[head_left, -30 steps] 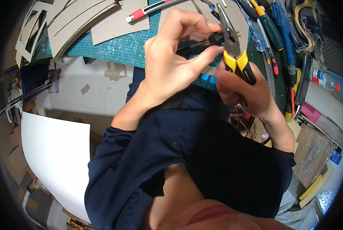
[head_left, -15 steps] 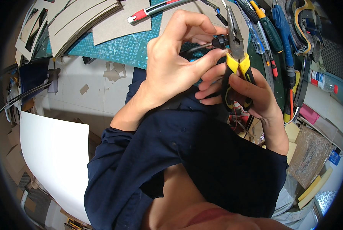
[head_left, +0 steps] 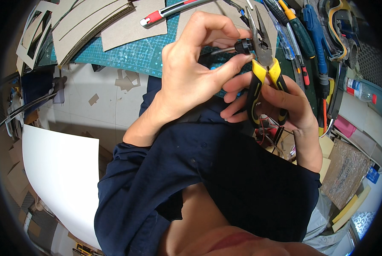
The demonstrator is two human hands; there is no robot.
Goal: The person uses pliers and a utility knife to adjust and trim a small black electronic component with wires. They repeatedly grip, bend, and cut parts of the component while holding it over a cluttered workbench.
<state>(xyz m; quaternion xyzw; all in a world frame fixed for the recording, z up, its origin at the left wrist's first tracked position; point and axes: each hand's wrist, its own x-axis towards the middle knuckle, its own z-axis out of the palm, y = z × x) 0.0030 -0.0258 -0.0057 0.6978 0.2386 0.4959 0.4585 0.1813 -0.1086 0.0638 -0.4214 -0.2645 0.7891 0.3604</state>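
Observation:
Between its thumb and fingers, my left hand pinches a small black knob-like part. A thin metal rod runs from that part back toward the palm. My right hand is wrapped round the yellow-and-black handles of a pair of needle-nose pliers. The pliers point away from me, their long jaws parted. The side of the jaws lies right beside the black part; whether they touch it I cannot tell. Several fingers of my right hand extend behind the handles.
Under my hands lies a green cutting mat with cardboard sheets and a red-and-grey utility knife. Screwdrivers, pens and a blue tool crowd the right side, near safety goggles and a plastic bottle. A white sheet stands at lower left.
The pliers' jaws and handles have spread apart, and my right hand has shifted slightly right and toward me. My left hand keeps its pinch on the black part.

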